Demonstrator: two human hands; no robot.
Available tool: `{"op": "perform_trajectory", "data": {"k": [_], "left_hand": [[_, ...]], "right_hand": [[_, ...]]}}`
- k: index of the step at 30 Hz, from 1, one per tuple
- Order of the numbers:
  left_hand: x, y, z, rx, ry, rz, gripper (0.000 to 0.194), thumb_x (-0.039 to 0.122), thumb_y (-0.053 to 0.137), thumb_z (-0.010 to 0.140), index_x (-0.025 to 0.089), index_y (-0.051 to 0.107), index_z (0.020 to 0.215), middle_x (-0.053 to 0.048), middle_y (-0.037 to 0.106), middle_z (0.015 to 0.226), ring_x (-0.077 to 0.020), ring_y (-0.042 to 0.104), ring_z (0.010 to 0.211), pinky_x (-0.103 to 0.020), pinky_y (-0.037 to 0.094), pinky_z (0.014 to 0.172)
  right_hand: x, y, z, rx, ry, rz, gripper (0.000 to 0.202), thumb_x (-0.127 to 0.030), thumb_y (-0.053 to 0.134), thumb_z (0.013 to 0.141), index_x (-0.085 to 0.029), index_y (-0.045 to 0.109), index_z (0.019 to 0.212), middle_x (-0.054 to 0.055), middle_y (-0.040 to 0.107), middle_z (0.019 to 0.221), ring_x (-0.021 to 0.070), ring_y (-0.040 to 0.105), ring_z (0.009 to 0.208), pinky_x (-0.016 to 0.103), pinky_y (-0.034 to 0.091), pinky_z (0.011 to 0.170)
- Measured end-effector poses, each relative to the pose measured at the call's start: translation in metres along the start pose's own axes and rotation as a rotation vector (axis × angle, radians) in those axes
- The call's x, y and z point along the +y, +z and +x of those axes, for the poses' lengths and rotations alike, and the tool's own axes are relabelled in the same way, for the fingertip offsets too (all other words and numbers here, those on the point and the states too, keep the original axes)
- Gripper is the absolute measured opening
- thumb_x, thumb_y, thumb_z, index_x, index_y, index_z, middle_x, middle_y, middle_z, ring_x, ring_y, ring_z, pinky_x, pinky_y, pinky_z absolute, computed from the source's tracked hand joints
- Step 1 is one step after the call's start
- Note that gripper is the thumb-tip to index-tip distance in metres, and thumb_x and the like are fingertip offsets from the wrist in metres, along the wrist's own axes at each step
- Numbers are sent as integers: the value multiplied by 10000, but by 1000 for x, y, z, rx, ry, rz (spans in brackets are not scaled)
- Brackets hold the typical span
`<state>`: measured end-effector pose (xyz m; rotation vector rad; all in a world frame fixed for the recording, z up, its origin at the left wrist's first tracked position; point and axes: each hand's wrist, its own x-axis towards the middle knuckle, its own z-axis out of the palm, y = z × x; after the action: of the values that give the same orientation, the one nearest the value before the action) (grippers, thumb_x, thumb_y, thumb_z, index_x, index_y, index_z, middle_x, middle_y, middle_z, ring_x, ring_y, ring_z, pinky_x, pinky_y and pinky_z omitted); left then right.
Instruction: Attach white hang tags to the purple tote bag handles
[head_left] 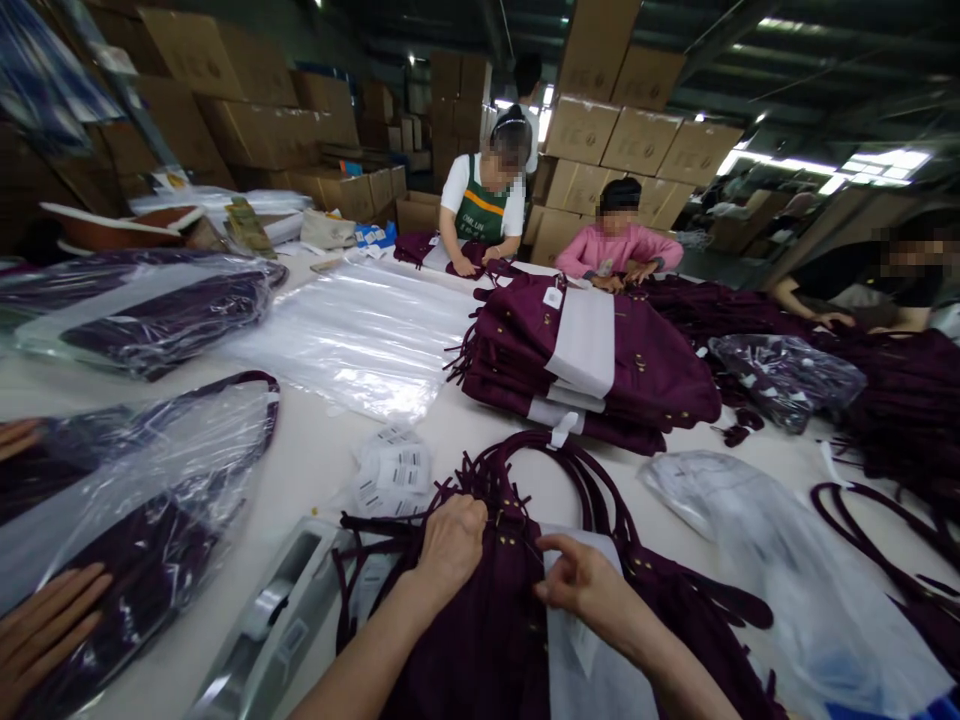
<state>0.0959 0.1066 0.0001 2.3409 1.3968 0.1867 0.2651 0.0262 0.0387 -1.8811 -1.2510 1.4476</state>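
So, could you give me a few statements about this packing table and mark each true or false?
1. Both of the person's hands, left hand and right hand, rest on a dark purple bag. True.
2. The stack of folded bags is green. False: it is dark purple with white paper bands.
3. A sheet of barcode labels lies on the table beyond the left hand. True.
4. The right hand holds scissors. False: it pinches at the bag beside the white paper insert, no tool visible.
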Motion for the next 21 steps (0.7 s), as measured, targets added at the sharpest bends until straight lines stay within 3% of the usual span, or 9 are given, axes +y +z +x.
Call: {"op": "perform_trajectory", "data": {"k": [5, 8, 11, 15, 19, 21], "left_hand": [[-1, -5, -9, 55, 25, 60, 247, 150, 365, 841, 176, 589, 740, -49, 607, 770, -186, 510, 802, -298, 375, 727], [0, -8, -10, 75, -17, -46, 203, 138, 426, 803, 198, 620, 801, -33, 630, 793, -193, 510, 847, -301, 379, 741], [1, -13, -6, 23, -100, -310, 181, 122, 494, 734, 214, 642, 782, 0, 643, 771, -159, 538, 806, -270, 390, 729], [4, -20, -3, -160, -171, -739, 100, 173, 557, 653, 169, 651, 687, 8, 625, 645, -121, 543, 631, -245, 410, 653], [8, -20, -6, -327, -216, -1145, 324, 179, 686, 453, 123, 648, 770, -14, 626, 676, -138, 553, 661, -254, 442, 663], [10, -16, -8, -303, -206, -1174, 286, 170, 657, 463, 121, 642, 744, -8, 616, 659, -123, 541, 630, -246, 436, 647]], "right_hand": [[6, 2, -18, -30, -24, 446, 458, -429, 665, 657, -163, 537, 1007, -31, 565, 632, 117, 510, 617, 257, 377, 638], [8, 6, -22, -33, -5, 590, 434, -403, 735, 588, -177, 573, 921, -21, 590, 689, 110, 510, 611, 248, 387, 616], [11, 10, -22, -6, -49, 582, 385, -348, 777, 523, -170, 602, 816, -33, 579, 646, 101, 495, 585, 226, 382, 577], [15, 20, -17, 25, -71, 510, 298, -411, 711, 591, -169, 607, 730, -42, 546, 571, 101, 471, 537, 221, 364, 534], [19, 32, -7, 89, -123, 375, 317, -474, 638, 641, -163, 596, 679, -43, 499, 530, 103, 432, 520, 224, 344, 517], [21, 37, -2, 127, -175, 293, 320, -480, 587, 687, -161, 591, 668, -38, 486, 540, 107, 426, 542, 226, 342, 531]]}}
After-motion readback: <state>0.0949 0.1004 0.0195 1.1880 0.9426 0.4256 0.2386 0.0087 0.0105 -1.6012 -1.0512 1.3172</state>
